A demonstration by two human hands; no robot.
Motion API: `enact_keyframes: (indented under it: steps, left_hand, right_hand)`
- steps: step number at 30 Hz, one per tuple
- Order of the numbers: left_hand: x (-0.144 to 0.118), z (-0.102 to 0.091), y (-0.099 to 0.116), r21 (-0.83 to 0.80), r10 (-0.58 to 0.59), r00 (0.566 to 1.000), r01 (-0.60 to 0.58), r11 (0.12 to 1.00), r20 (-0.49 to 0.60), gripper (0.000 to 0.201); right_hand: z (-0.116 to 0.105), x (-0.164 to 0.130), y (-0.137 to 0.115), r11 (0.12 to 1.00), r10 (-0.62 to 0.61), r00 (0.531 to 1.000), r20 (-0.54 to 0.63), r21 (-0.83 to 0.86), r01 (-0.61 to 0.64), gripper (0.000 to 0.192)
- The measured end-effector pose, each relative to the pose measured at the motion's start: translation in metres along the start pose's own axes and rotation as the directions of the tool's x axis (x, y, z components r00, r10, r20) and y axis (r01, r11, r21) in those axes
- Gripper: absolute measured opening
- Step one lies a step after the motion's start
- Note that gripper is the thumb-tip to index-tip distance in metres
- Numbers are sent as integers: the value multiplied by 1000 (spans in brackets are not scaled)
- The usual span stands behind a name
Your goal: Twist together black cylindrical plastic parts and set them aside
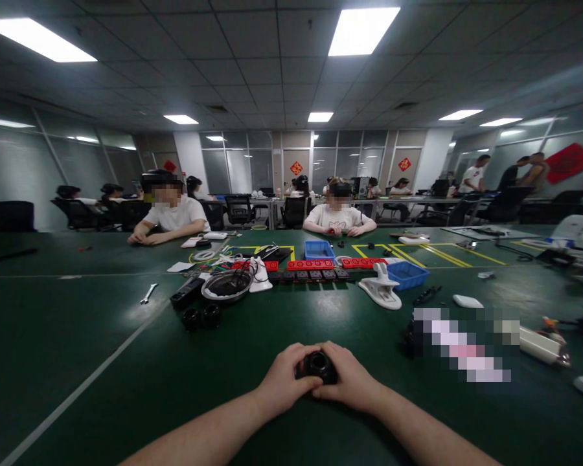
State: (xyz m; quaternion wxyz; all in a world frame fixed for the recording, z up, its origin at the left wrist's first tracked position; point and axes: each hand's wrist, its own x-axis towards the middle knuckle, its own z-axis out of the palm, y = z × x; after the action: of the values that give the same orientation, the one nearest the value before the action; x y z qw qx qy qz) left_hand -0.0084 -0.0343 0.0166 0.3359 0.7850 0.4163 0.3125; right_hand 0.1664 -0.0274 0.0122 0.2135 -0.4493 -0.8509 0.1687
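Gripping a small black round part (317, 366) from both sides, the left hand (284, 382) and right hand (350, 383) meet low over the green table (102, 336) (fingers curled around the part). Farther off sit a metal bowl (226, 286), a wrench (148, 294) and a blue bin (407, 274).

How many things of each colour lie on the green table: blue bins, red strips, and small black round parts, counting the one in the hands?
Blue bins: 2, far bin and near bin
Red strips: 3
Black round parts: 3, one held by left hand and right hand, two loose
Total: 8
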Motion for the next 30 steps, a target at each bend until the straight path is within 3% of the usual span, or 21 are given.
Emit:
enact_keyframes:
  steps: [7,17,21,24,30]
  left_hand:
    - [3,-2,-5,-68,4,999,-1,998,50,46]
    - [2,-3,-5,-96,-2,998,8,995,64,45]
    - [3,-1,-7,-97,-17,999,19,995,28,44]
    - [2,3,-7,-71,-75,997,73,995,-24,44]
    - [-3,13,1,24,-121,979,127,992,-163,36]
  right_hand:
    - [-14,3,12,979,-81,978,194,201,41,35]
    - [-21,4,10,952,-84,968,236,306,8,28]
    - [-11,3,12,976,8,986,168,213,-44,30]
    - [-3,1,8,994,102,990,99,32,-106,35]
    - [3,-4,-10,944,177,984,-20,-278,-175,32]
